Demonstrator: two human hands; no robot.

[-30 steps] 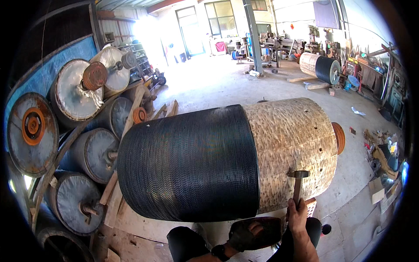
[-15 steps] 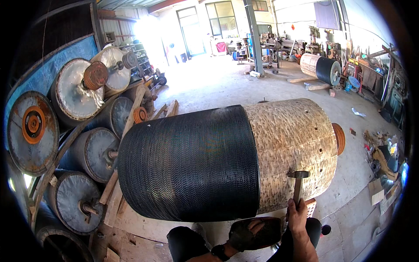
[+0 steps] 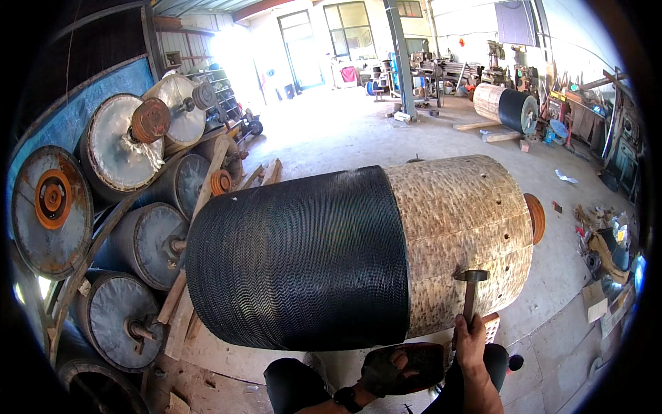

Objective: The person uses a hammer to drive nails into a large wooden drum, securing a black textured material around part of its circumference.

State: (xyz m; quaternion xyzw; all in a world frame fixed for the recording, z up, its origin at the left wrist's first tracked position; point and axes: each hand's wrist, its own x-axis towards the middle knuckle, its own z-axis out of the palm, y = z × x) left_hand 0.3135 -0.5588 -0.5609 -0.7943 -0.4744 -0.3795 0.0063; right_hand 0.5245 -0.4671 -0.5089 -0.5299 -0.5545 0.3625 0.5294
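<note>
A large drum lies across the space before me: its left part is closely covered by ribbed black strips, its right part is bare mottled wood with a few small holes. My right hand is closed round the handle of a hammer. The hammer stands head up, in front of the wood's lower right. Low in the middle, my left hand, in a dark glove with bare fingertips, reaches into a dark shallow tray by my knees. Its fingers are bent together; what they hold is too small to tell.
Several metal-ended drums are stacked at the left, with wooden beams beside them. A smaller half-black drum lies at the far right. Scraps and cardboard litter the right-hand floor. A grey post stands at the back.
The fingers of my left hand have curled in over the tray, where they were stretched out before. My right hand and the hammer keep nearly the same place.
</note>
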